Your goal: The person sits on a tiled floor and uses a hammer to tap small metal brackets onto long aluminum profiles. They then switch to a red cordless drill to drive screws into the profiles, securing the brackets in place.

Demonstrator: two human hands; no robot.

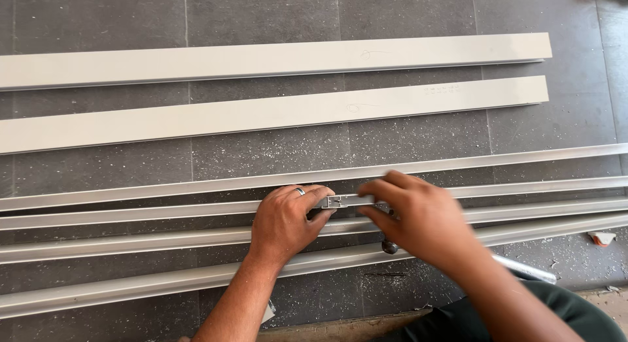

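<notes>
Bracket (pixel 345 200) sits pinched between left hand (pixel 284 223) and right hand (pixel 418 219) on rail (pixel 543 187).

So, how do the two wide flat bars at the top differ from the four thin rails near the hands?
The wide flat bars are broad, pale and matte, and both end inside the picture on the right; nothing touches them. The thin rails are narrow, shinier, and run past both edges; the left hand and right hand work on one. All lie lengthwise on the grey floor.
</notes>
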